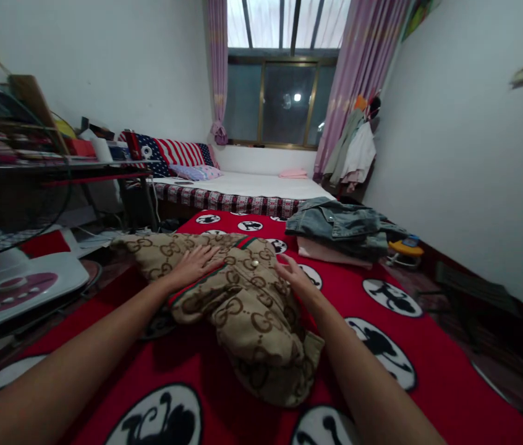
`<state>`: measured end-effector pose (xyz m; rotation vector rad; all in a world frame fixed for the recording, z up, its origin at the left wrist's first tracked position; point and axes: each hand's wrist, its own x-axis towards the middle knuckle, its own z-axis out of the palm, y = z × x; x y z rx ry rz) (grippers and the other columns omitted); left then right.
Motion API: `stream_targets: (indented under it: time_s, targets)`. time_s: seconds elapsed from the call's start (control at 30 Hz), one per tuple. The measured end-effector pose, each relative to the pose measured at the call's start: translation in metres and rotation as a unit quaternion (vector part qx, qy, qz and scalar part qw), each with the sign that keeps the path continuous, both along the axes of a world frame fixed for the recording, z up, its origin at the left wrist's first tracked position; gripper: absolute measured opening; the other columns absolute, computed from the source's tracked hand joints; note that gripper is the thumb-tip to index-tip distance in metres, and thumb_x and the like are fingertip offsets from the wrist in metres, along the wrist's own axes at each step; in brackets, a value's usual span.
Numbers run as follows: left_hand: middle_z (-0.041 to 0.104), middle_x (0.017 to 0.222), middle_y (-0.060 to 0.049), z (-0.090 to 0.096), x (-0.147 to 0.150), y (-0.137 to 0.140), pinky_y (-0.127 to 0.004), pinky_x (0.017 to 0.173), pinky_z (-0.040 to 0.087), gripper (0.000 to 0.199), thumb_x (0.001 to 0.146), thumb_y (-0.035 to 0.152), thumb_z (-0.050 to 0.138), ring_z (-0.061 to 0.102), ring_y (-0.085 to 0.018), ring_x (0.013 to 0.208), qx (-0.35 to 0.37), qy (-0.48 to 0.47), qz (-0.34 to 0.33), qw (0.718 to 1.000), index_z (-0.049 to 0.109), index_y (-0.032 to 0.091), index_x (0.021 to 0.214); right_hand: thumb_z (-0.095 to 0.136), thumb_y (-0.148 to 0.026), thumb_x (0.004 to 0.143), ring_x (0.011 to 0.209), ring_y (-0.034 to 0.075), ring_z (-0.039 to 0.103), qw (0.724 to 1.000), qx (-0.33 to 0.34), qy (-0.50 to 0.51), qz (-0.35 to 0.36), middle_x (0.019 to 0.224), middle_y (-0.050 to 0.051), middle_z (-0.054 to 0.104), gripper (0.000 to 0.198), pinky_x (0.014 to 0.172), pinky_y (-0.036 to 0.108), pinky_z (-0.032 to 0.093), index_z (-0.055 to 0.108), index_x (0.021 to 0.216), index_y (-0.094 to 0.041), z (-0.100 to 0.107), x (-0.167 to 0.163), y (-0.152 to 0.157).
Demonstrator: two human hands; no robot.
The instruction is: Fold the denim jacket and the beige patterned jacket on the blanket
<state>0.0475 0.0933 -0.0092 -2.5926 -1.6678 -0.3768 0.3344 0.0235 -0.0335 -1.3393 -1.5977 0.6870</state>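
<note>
A tan jacket (261,315) with a brown letter pattern and green-red stripes lies bunched on a red blanket (335,290) printed with black-and-white ovals. Flat on the jacket's left part rests my left hand (196,264), its fingers stretched out. My right hand (293,275) touches the jacket's right edge, fingers apart and not wrapped round the cloth. One sleeve is folded toward me, with its cuff near my right forearm. A pale button shows between the two hands.
Folded denim clothing (340,222) sits on a pale pink cloth (331,250) at the back right. To the left are a cluttered desk (117,165) and a white plastic seat (25,290). A white-covered bed (261,184) stands below the window, and a yellow stool (406,248) is by the right wall.
</note>
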Motion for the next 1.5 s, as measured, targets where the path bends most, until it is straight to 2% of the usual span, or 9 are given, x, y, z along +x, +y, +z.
stream_targets:
  time_s: [0.07, 0.17, 0.3, 0.47, 0.67, 0.83, 1.0, 1.13, 1.5]
  targets:
    - [0.04, 0.152, -0.008, -0.032, -0.01, 0.017, -0.053, 0.111, 0.026, 0.05, 0.097, 0.04, 0.031, 0.029, -0.03, 0.142, 0.016, 0.051, 0.005, 0.999, 0.041, 0.03, 0.146, 0.061, -0.059, 0.078, 0.121, 0.026, 0.058, 0.996, -0.045, -0.073, 0.038, 0.138, 0.018, 0.054, 0.08, 0.099, 0.04, 0.046, 0.041, 0.142, -0.015, 0.012, -0.009, -0.014]
    - [0.035, 0.154, -0.008, -0.057, -0.019, 0.028, -0.052, 0.111, 0.026, 0.05, 0.095, 0.031, 0.037, 0.027, -0.03, 0.143, 0.05, 0.104, -0.016, 0.993, 0.043, 0.03, 0.145, 0.062, -0.069, 0.073, 0.127, 0.032, 0.053, 0.972, -0.092, -0.211, 0.053, 0.142, 0.021, 0.049, 0.099, 0.104, 0.044, 0.042, 0.03, 0.148, -0.013, 0.031, -0.02, -0.031]
    - [0.033, 0.155, -0.004, -0.067, -0.029, 0.039, -0.052, 0.112, 0.024, 0.052, 0.092, 0.023, 0.041, 0.023, -0.03, 0.145, 0.105, 0.145, -0.038, 0.983, 0.045, 0.033, 0.143, 0.054, -0.078, 0.071, 0.117, 0.037, 0.059, 0.929, -0.099, -0.357, 0.024, 0.133, 0.023, 0.057, 0.108, 0.094, 0.051, 0.047, 0.022, 0.151, -0.013, 0.038, -0.033, -0.039]
    - [0.033, 0.155, -0.004, -0.071, -0.034, 0.046, -0.051, 0.112, 0.024, 0.053, 0.09, 0.019, 0.043, 0.024, -0.032, 0.145, 0.123, 0.173, -0.046, 0.976, 0.049, 0.034, 0.141, 0.048, -0.072, 0.08, 0.121, 0.038, 0.052, 0.889, -0.075, -0.45, -0.043, 0.132, 0.029, 0.051, 0.1, 0.093, 0.05, 0.046, 0.023, 0.151, -0.006, 0.02, -0.051, -0.036]
    - [0.036, 0.154, -0.006, -0.069, -0.034, 0.046, -0.05, 0.111, 0.025, 0.052, 0.09, 0.022, 0.043, 0.026, -0.031, 0.144, 0.114, 0.139, -0.052, 0.982, 0.047, 0.031, 0.142, 0.055, -0.066, 0.081, 0.115, 0.036, 0.052, 0.886, -0.052, -0.455, -0.067, 0.126, 0.029, 0.053, 0.095, 0.09, 0.048, 0.047, 0.026, 0.149, -0.005, 0.01, -0.056, -0.033]
    - [0.033, 0.156, 0.002, -0.074, -0.036, 0.053, -0.048, 0.113, 0.022, 0.052, 0.094, 0.023, 0.037, 0.025, -0.027, 0.145, 0.114, 0.158, -0.042, 0.98, 0.044, 0.038, 0.143, 0.05, -0.069, 0.082, 0.114, 0.035, 0.053, 0.883, -0.041, -0.462, -0.07, 0.125, 0.027, 0.053, 0.095, 0.089, 0.046, 0.047, 0.026, 0.149, -0.005, 0.009, -0.054, -0.033]
    - [0.033, 0.156, -0.002, -0.075, -0.036, 0.055, -0.049, 0.112, 0.023, 0.051, 0.093, 0.026, 0.039, 0.025, -0.027, 0.144, 0.115, 0.16, -0.036, 0.98, 0.044, 0.032, 0.144, 0.047, -0.072, 0.082, 0.113, 0.035, 0.052, 0.885, -0.029, -0.459, -0.077, 0.126, 0.026, 0.053, 0.096, 0.089, 0.046, 0.047, 0.028, 0.148, -0.006, 0.005, -0.054, -0.033]
    - [0.033, 0.156, 0.0, -0.07, -0.032, 0.051, -0.047, 0.113, 0.023, 0.051, 0.096, 0.026, 0.031, 0.025, -0.026, 0.145, 0.098, 0.161, -0.027, 0.982, 0.041, 0.033, 0.145, 0.049, -0.071, 0.082, 0.112, 0.034, 0.052, 0.886, -0.029, -0.457, -0.075, 0.126, 0.026, 0.053, 0.095, 0.089, 0.046, 0.046, 0.028, 0.148, -0.006, 0.005, -0.053, -0.033]
    - [0.034, 0.155, 0.004, -0.069, -0.034, 0.047, -0.049, 0.114, 0.021, 0.054, 0.09, 0.023, 0.043, 0.024, -0.025, 0.145, 0.111, 0.143, -0.045, 0.982, 0.045, 0.039, 0.142, 0.049, -0.069, 0.083, 0.118, 0.035, 0.049, 0.893, -0.031, -0.443, -0.071, 0.13, 0.026, 0.051, 0.095, 0.092, 0.047, 0.046, 0.026, 0.149, -0.005, 0.004, -0.053, -0.033]
